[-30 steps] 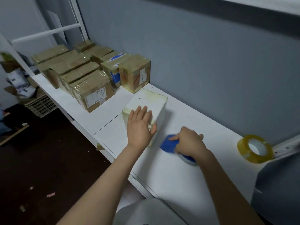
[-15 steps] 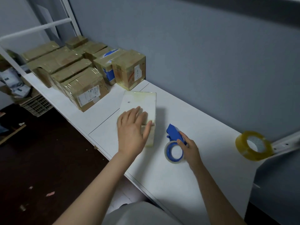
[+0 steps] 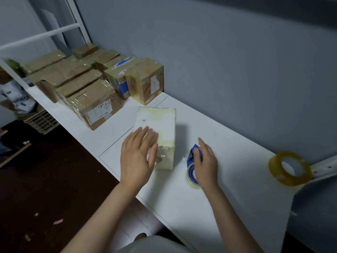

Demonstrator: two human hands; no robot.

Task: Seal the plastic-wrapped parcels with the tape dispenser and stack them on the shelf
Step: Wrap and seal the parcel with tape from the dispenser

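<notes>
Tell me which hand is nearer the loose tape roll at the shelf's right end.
Right. The right hand, on the tape dispenser, lies left of the tape roll; the left hand rests on the white parcel, farther left.

White parcel [image 3: 156,123]: off-white, with yellowish tape bands at both ends and a small dark mark on top.
Tape dispenser [image 3: 190,170]: bright blue, just right of the white parcel.
Tape roll [image 3: 290,168]: translucent amber-yellow, far right of the white parcel.
Brown parcels [image 3: 94,106]: tan under glossy wrap, white labels with dark print, behind and left of the white parcel.
Blue-patched parcel [image 3: 118,83]: tan, blue patches.
Table [image 3: 237,189]: white, thin dark seams.
Wall [image 3: 237,70]: grey-blue.
Floor [image 3: 45,198]: dark brown, pale specks.
</notes>
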